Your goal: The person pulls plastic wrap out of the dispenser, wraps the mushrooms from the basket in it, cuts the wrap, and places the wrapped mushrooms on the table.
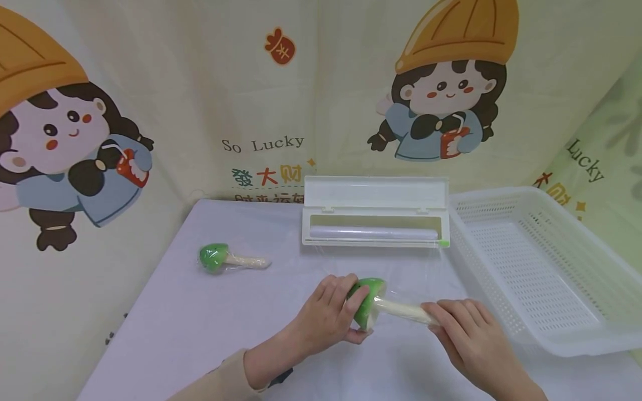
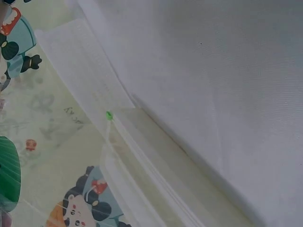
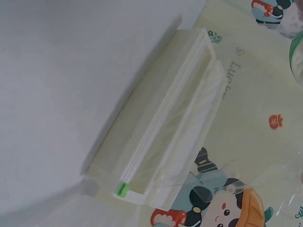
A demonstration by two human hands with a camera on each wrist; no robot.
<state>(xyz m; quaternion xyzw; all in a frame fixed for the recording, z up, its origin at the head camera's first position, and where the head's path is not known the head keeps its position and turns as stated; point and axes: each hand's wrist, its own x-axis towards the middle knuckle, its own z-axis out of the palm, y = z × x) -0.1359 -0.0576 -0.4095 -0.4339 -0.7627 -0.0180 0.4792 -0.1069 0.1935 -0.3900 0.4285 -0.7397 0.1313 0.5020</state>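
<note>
A green-capped toy mushroom [image 1: 370,303] with a long pale stem is held above the table, with clear plastic film around it. My left hand [image 1: 328,312] grips the cap. The end of the stem is pinched by my right hand [image 1: 466,337]. The green cap [image 2: 8,175] shows at the edge of the left wrist view, and a sliver of it [image 3: 297,59] in the right wrist view. Behind the hands stands a white cling film dispenser [image 1: 376,193], lid raised, a film roll [image 1: 373,232] inside. Another green toy mushroom [image 1: 214,257], wrapped in film, lies to the left.
A white perforated plastic basket [image 1: 534,197] stands on the right, beside the dispenser. The dispenser has a green slider [image 1: 443,243] at its right front corner. A printed cloth [image 1: 341,111] hangs behind the white-covered table [image 1: 165,323].
</note>
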